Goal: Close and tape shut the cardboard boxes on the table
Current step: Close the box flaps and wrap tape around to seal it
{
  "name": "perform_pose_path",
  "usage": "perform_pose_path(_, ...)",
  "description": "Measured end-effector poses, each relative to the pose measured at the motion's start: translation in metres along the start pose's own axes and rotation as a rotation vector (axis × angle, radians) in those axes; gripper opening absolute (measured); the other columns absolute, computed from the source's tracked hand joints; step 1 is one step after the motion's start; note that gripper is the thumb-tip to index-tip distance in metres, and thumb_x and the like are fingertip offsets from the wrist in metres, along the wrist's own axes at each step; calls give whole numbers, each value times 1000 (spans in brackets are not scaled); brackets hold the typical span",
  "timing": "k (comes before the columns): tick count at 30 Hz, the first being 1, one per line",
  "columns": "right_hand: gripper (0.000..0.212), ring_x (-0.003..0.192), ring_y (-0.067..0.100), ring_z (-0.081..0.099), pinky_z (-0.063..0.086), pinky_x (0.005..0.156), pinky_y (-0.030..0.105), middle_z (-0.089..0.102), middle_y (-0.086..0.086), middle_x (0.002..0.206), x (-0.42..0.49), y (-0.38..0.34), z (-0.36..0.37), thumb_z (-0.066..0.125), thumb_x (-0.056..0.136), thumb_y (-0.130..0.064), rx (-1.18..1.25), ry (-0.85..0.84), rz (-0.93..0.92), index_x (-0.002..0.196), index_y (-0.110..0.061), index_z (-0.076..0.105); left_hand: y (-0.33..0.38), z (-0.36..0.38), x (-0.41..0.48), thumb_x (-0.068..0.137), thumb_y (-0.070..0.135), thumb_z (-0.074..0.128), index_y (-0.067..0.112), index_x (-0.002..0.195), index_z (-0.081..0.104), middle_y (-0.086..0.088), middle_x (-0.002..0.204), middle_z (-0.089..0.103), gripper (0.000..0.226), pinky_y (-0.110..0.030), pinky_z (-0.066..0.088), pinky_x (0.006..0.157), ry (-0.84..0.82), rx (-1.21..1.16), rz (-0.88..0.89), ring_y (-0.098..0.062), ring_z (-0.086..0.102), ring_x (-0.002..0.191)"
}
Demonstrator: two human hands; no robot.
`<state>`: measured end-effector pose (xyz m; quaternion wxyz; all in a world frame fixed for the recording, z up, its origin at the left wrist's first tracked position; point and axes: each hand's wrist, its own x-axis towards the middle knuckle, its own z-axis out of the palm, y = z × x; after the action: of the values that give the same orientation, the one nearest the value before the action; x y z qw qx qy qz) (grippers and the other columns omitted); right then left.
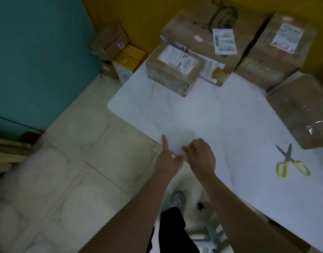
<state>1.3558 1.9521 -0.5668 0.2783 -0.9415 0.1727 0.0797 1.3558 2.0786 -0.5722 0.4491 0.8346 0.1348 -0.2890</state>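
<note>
Hands: left hand [166, 158] is hovering at the table [202, 115] edge at 6 o'clock, index finger pointing straight, thumb spreading toward the right hand [201, 156] and gripping nothing that can be made out. The right hand is sitting just beside it, fingers curling in, thumb and forefinger pinching together. A thin dark line is running between the hands, too blurred to identify, so whether anything is being held cannot be told. Boxes: small box [175, 70] is sitting closed at 12 o'clock. Large box [197, 31] is standing behind it at 1 o'clock, carrying a blurred tape roll [224, 17]. Third box [277, 52] is standing at 2 o'clock. Fourth box [303, 110] at 3 o'clock is being cut off by the frame edge. Scissors [292, 163] are lying at 4 o'clock, blades apart.
</note>
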Motion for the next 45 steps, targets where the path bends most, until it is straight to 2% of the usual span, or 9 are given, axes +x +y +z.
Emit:
perform_pose_path(5,36,79,19,56,51,65,34,48,2,100,24,12,13,68,84,-52,-275,40,-236,79,-17,65,-5,10,5,95,39,58,32,154,-12,-12,131,58,92,-38,49,91,96,110,17,-28,61,105)
perform_pose_path(9,43,80,26,53,42,67,36,54,10,109,16,17,21,70,81,-54,-468,211,-324,90,-12,61,2,8,4,77,49,72,20,124,49,-8,113,50,60,-38,42,82,462,778,243,-27,50,99)
perform_pose_path(13,71,86,29,52,41,72,38,49,12,118,23,28,11,59,79,-70,-425,233,-128,117,-10,51,8,11,23,84,22,64,15,94,58,-5,91,60,14,-37,43,73,270,973,593,-27,59,84)
perform_pose_path(21,39,109,27,57,47,91,39,52,10,131,19,84,-58,53,96,-29,-306,158,-105,131,-11,52,67,13,31,98,18,39,12,121,48,-5,118,52,25,-35,37,89,21,1270,483,-24,54,107)
perform_pose_path(27,44,99,33,60,50,82,42,59,12,117,32,145,-166,74,80,-27,-327,477,3,119,-9,62,189,87,23,101,26,39,19,103,55,1,101,56,18,-34,40,81,51,993,823,-20,59,90)
perform_pose_path(31,71,111,37,54,47,94,46,54,17,130,57,189,-243,79,75,-35,-443,511,181,134,-7,53,260,138,9,98,24,46,19,99,57,1,98,54,12,-35,45,79,-37,753,916,-21,57,83)
perform_pose_path(35,84,131,32,43,35,108,39,43,12,145,86,222,-285,65,86,-50,-356,271,332,150,-10,28,289,174,15,97,20,51,15,107,60,-3,105,58,15,-30,47,82,-239,545,721,-20,60,92)
perform_pose_path(40,39,97,23,65,48,74,30,68,0,104,99,213,-289,71,81,-49,-236,22,393,109,-23,65,313,215,29,98,11,50,10,91,62,-15,106,66,15,-39,54,88,-450,-119,73,-24,68,87)
perform_pose_path(45,18,90,25,68,39,64,26,70,5,97,83,177,-274,51,91,-20,-267,-5,454,92,-16,68,332,236,22,101,40,46,-3,120,62,-23,125,62,49,-41,50,100,-503,100,-50,-35,60,117)
